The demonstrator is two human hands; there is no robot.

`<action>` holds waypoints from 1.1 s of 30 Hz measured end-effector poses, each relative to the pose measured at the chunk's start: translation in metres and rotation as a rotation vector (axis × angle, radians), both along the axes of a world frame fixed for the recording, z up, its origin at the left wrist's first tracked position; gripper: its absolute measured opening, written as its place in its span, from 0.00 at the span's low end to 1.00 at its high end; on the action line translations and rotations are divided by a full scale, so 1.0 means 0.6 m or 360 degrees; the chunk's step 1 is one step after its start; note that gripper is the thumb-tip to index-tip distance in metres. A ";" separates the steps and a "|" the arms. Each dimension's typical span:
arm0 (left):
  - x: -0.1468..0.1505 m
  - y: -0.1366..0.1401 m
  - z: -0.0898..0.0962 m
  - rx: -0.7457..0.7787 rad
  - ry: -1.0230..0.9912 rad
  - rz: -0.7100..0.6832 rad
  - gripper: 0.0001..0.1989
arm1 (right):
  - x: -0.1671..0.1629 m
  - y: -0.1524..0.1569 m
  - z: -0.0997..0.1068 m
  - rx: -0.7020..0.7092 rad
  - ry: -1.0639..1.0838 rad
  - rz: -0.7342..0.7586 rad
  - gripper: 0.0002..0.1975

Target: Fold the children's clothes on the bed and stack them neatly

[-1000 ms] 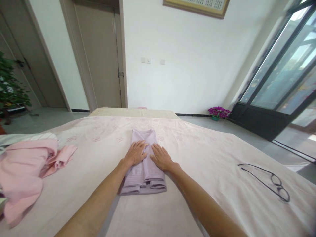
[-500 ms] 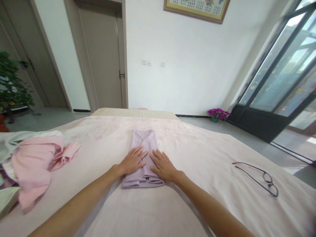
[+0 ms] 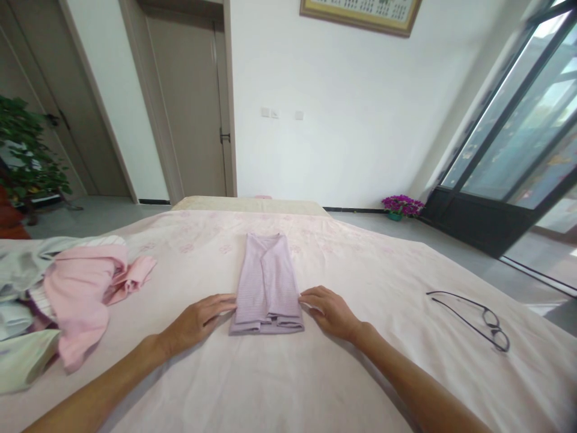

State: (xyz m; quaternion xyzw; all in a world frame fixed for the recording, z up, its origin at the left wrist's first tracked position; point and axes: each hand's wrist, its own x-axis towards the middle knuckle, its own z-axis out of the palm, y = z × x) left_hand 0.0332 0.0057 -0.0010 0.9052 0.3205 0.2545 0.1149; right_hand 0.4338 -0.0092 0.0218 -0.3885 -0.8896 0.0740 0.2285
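A lilac shirt, folded into a long narrow rectangle, lies flat in front of me with its V-shaped neckline at the far end. Layers of cloth show along its near end. My left hand rests at the shirt's left edge, its fingers stretched out and the tips touching the cloth. On the opposite side, my right hand has its fingertips against the right edge, fingers extended. Neither hand visibly grips the fabric. Underneath is a pale pink sheet with a faint flower pattern.
A loose heap of clothes lies at the left, with a pink garment on top and a pale green piece in front. Dark-framed glasses rest on the sheet at the right. Beyond stand a closed door and purple flowers.
Both hands have moved apart, from flat on top of the shirt out to its left and right edges. The front of the shirt is now uncovered. The view has shifted slightly.
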 end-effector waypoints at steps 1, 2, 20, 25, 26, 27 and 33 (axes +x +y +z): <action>-0.004 0.004 -0.002 0.0072 0.0017 -0.0004 0.18 | 0.002 0.001 0.005 -0.0002 -0.0075 0.0008 0.18; -0.005 0.008 -0.003 0.0137 0.0044 -0.0014 0.18 | 0.001 0.002 0.010 -0.0011 -0.0156 0.0013 0.18; 0.060 0.023 0.006 0.0043 -0.0109 -0.0022 0.12 | -0.046 0.023 -0.025 0.0097 -0.0016 0.0029 0.22; 0.058 0.028 0.003 -0.0045 -0.0122 -0.0041 0.10 | -0.054 0.025 -0.018 0.0129 0.0092 0.0057 0.24; 0.057 0.027 0.004 -0.0034 -0.0110 -0.0044 0.10 | -0.055 0.024 -0.014 0.0131 0.0083 0.0067 0.23; 0.055 0.024 0.005 -0.0017 -0.0097 -0.0050 0.10 | -0.056 0.020 -0.009 0.0127 0.0059 0.0082 0.23; 0.037 -0.036 0.025 0.0105 0.0040 -0.0124 0.11 | -0.044 -0.038 0.029 0.0031 -0.0169 0.0183 0.20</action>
